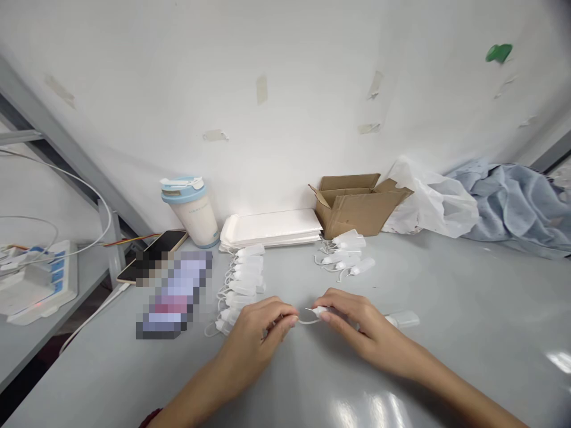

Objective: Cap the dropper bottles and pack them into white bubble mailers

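Observation:
Between thumb and fingers, my right hand [348, 321] pinches a small white needle-tip nozzle [319, 311], its thin tip pointing left. A thin white tether [308, 322] curves from the nozzle to my left hand [263, 327], which is closed on the tether's far end; that end is hidden by the fingers. Past my right wrist a clear squeeze bottle [405, 319] lies on its side. Beside my left hand runs a column of several small squeeze bottles [248, 270] with tethers. More of these bottles [345, 258] lie in a group by the cardboard box.
An open cardboard box [361, 211] stands at the wall beside a stack of white envelopes [276, 226]. Left are a tumbler [191, 211], a dark phone [167, 244], a pixelated phone-shaped object [178, 294] and a power strip [49, 279]. Right: plastic bag [432, 202], blue cloth [513, 205].

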A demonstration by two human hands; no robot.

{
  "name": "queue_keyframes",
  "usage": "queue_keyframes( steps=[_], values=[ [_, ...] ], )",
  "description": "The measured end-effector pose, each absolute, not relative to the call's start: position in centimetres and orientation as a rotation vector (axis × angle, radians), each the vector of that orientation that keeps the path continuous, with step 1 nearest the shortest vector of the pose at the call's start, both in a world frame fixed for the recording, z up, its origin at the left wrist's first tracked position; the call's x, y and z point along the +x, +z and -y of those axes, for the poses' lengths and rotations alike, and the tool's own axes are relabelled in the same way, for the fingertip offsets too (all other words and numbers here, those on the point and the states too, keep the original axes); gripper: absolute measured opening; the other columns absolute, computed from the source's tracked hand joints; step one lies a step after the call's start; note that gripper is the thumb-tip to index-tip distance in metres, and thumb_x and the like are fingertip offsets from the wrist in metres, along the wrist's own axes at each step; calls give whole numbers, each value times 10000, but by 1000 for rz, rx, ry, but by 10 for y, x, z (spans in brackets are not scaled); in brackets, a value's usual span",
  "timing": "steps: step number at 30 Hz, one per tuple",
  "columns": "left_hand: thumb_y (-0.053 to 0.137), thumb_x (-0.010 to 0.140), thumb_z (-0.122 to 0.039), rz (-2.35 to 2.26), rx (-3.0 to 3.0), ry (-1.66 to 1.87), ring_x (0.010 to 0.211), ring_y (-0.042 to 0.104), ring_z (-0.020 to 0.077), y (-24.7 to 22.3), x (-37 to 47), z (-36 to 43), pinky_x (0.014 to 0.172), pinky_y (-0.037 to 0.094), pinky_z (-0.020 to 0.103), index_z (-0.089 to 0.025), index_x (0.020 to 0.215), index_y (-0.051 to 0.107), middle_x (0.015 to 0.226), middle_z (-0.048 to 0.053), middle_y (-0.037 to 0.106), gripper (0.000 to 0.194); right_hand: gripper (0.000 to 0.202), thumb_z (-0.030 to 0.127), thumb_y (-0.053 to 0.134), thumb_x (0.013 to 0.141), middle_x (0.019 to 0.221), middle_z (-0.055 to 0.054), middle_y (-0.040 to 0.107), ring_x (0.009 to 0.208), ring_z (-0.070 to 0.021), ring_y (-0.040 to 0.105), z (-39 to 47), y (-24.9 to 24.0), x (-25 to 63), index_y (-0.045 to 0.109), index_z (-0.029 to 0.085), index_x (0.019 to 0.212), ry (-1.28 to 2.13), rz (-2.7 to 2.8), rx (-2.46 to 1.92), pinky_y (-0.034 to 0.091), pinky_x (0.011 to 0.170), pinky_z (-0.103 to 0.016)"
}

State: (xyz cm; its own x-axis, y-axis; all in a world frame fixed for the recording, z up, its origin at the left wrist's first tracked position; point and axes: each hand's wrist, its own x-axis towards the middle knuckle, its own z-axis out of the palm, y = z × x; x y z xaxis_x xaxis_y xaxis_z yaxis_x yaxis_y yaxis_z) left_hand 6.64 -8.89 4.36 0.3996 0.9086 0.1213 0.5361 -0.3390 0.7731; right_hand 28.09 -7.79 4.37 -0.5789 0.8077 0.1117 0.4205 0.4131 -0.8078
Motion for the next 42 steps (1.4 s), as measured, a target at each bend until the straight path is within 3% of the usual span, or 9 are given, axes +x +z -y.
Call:
queue_keyframes(
  steps=[10, 34, 42],
  values=[
    [464, 879, -180, -1109, 1974, 799, 578, 533, 106, 36, 70, 93, 592, 414, 202, -156, 833, 668, 641, -5, 564, 211, 212, 243, 446, 933, 907, -43, 611, 820, -147, 576, 84, 42, 276, 618, 202, 1050, 1102, 2167, -932, 446, 744, -272],
    [497, 855, -292, -1057, 1438, 746, 540, 524, 106, 40, 72, 90, 534, 450, 207, -153, 766, 653, 586, -11, 575, 227, 196, 246, 431, 941, 895, -21, 607, 800, -129, 569, 85, 51, 276, 617, 210, 990, 1136, 2145, -963, 430, 729, -247],
    [450, 873, -229, -1153, 1739, 761, 561, 537, 115, 36, 75, 97, 552, 431, 213, -167, 746, 636, 622, -4, 570, 233, 202, 195, 421, 930, 908, -53, 599, 816, -160, 567, 87, 41, 274, 598, 194, 1026, 1046, 2191, -944, 449, 751, -293]
  ],
)
